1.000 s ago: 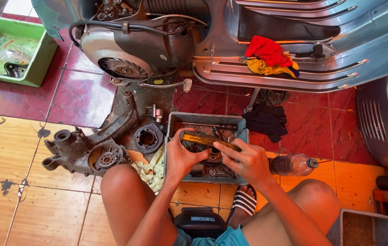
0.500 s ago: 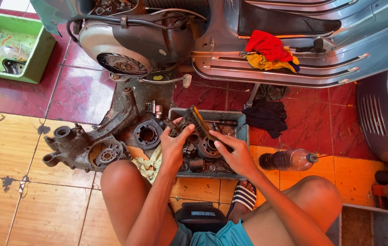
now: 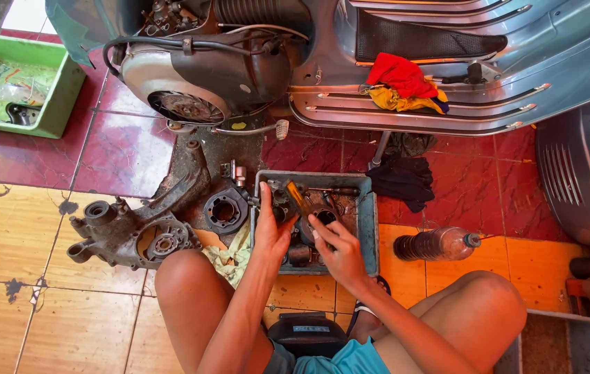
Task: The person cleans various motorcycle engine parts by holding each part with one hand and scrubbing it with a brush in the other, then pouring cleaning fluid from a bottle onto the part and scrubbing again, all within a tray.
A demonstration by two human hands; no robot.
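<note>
Over a grey tray [image 3: 370,228] of greasy parts on the tiled floor, the left hand [image 3: 271,228] grips a yellow-handled tool [image 3: 297,199]; the right hand [image 3: 338,251], fingers loosely curled, rests among the parts beside it.

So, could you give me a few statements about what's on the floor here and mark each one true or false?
1. Both hands are over the grey tray. True: the left hand and right hand are among its greasy parts.
2. The plastic bottle stands upright. False: it lies on its side on the orange tile, right of the tray.
3. A red cloth lies on the scooter. True, with a yellow cloth under it.
4. The green tub sits beside the person's right knee. False: it is at the far left, near the scooter's engine.
5. The engine casing lies left of the tray. True.
</note>
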